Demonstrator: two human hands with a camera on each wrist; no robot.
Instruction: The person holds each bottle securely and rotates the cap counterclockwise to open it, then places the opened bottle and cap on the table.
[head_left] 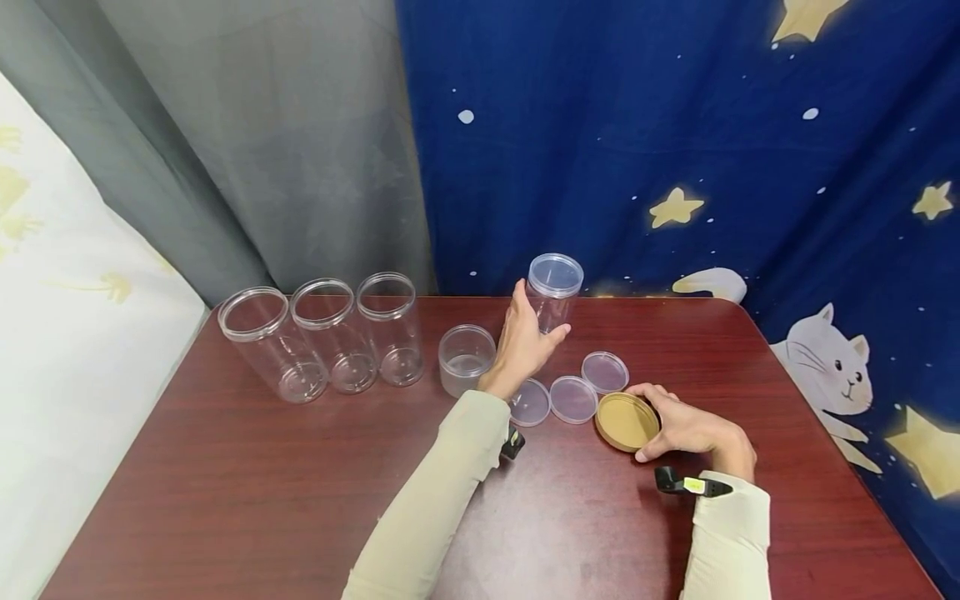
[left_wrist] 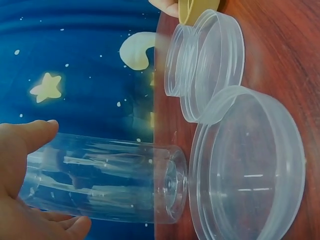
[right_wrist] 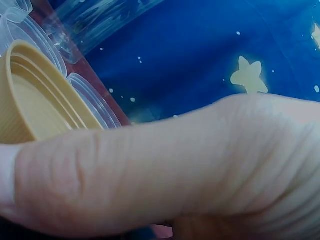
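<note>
My left hand [head_left: 522, 343] grips a tall clear plastic jar [head_left: 553, 304], fingers and thumb around its side; a translucent lid [head_left: 556, 273] tops it. The jar [left_wrist: 120, 180] is upright near the table's back edge; whether its base touches the table I cannot tell. On the table, my right hand [head_left: 686, 427] holds a gold lid [head_left: 627, 422] by its rim, hollow side up. The right wrist view shows the thumb [right_wrist: 75, 175] across part of that lid [right_wrist: 42, 95]. Between the hands lie three clear lids, a left one [head_left: 529, 403], a middle one [head_left: 573, 400] and a back one [head_left: 605, 372].
Three tall open clear jars stand in a row on the left: an outer jar [head_left: 288, 358], a middle jar [head_left: 341, 337] and an inner jar [head_left: 396, 337]. A short clear jar [head_left: 461, 367] stands beside my left wrist. Curtains [head_left: 570, 125] hang behind the reddish-brown table [head_left: 262, 500].
</note>
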